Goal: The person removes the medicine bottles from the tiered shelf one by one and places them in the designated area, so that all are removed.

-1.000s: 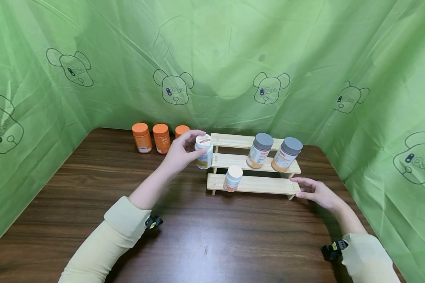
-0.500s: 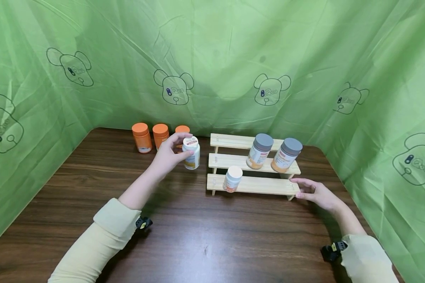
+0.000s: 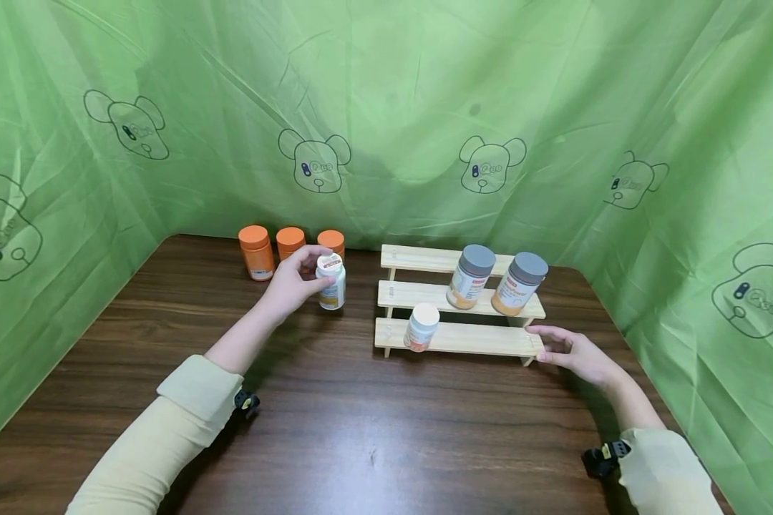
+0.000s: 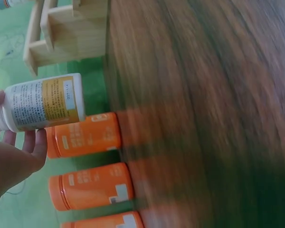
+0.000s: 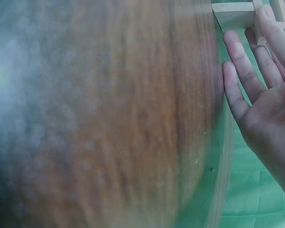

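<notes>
Head view: my left hand (image 3: 293, 279) grasps a white pill bottle (image 3: 332, 292) near its cap, in front of the rightmost orange jar (image 3: 331, 241).
Just changed: bottle has moved leftward, away from the three-tier wooden rack (image 3: 479, 338); now nearer the orange jars than the rack. I'd judge this a carry away from the rack, bottle not yet released.
Bottle base: looks lifted off the table (image 3: 361, 436) in left wrist view; contact hard to judge.
Right hand (image 3: 576, 352): unmoved at the rack's right end, my thumb and forefinger about the lowest tier, other fingers loosely extended; whether I'm pinching the wood, cannot tell.
Rack: pale smooth planks, stepped; two grey-lidded jars (image 3: 469, 277) on middle tier, small white-capped bottle (image 3: 421, 332) toward left of lowest.
Orange jars (image 3: 257, 256): three, cylindrical, plastic-looking, left of rack.
Pill bottle: white plastic, rounded shoulders, dense print, yellow label panel.
Table: dark streaky wood grain, some glare.
Backdrop: creased green cloth (image 3: 399, 79), outlined mouse heads (image 3: 318, 166).
</notes>
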Demonstrator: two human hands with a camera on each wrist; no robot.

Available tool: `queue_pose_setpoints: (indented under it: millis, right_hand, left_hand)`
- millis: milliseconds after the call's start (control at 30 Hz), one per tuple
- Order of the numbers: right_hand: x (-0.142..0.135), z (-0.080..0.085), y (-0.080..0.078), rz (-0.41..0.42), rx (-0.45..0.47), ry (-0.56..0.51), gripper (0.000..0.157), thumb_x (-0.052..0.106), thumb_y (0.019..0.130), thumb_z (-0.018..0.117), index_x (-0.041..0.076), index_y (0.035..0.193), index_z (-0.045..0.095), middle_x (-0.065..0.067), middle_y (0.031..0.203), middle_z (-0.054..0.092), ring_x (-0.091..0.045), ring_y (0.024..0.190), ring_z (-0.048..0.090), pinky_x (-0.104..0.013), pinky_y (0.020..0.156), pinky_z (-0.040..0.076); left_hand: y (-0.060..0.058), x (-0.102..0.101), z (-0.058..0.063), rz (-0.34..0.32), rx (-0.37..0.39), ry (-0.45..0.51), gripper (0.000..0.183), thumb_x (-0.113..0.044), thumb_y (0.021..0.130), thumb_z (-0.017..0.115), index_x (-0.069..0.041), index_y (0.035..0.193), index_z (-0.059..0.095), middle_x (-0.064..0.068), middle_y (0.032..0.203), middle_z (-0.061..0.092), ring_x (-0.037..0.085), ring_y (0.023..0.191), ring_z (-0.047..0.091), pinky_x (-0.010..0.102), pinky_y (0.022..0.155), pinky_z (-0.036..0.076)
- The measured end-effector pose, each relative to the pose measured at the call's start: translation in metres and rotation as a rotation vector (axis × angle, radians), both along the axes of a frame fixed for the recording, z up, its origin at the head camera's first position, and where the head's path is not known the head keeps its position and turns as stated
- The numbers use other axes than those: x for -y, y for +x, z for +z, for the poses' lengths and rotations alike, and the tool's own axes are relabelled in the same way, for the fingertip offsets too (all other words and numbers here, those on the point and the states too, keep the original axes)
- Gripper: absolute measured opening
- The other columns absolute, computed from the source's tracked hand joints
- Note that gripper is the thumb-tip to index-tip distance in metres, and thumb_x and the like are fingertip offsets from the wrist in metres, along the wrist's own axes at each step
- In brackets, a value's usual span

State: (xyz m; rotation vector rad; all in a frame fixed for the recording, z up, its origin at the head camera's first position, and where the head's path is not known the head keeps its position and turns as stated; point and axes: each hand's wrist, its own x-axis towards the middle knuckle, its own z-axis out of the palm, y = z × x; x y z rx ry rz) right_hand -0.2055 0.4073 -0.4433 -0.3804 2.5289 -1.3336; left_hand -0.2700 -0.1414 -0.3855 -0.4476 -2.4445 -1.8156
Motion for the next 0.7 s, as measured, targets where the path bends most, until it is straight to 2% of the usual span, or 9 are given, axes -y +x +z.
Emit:
queue_pose_setpoints:
  millis: [233, 400, 700]
  right_hand:
    - [0.001, -0.001, 0.000, -0.003, -0.016, 0.019, 0.054, 0.020, 0.087, 0.069, 0.011, 0.137, 0.049, 0.002, 0.128, 0.056, -0.009, 0.099, 0.063, -0.022, 0.080, 0.050]
    - [0.001, 0.000, 0.000, 0.001, -0.024, 0.021, 0.054, 0.020, 0.087, 0.068, 0.011, 0.136, 0.049, -0.003, 0.129, 0.056, -0.009, 0.098, 0.064, -0.022, 0.079, 0.051]
    - [0.002, 0.001, 0.001, 0.014, -0.014, 0.001, 0.054, 0.019, 0.088, 0.067, 0.009, 0.137, 0.047, -0.020, 0.132, 0.052, -0.008, 0.100, 0.063, -0.023, 0.078, 0.051]
  left_hand:
    - [-0.008, 0.009, -0.007, -0.022, 0.067, -0.041, 0.046, -0.014, 0.082, 0.074, -0.014, 0.123, 0.054, 0.010, 0.121, 0.061, 0.024, 0.106, 0.054, 0.037, 0.086, 0.047]
    - [-0.014, 0.013, -0.013, -0.037, 0.085, -0.055, 0.045, -0.015, 0.082, 0.074, -0.014, 0.122, 0.054, 0.010, 0.121, 0.059, 0.025, 0.110, 0.053, 0.040, 0.087, 0.048]
    - [-0.020, 0.014, -0.020, -0.066, 0.112, -0.075, 0.047, -0.012, 0.082, 0.074, -0.011, 0.123, 0.053, 0.011, 0.123, 0.057, 0.026, 0.112, 0.053, 0.040, 0.089, 0.047]
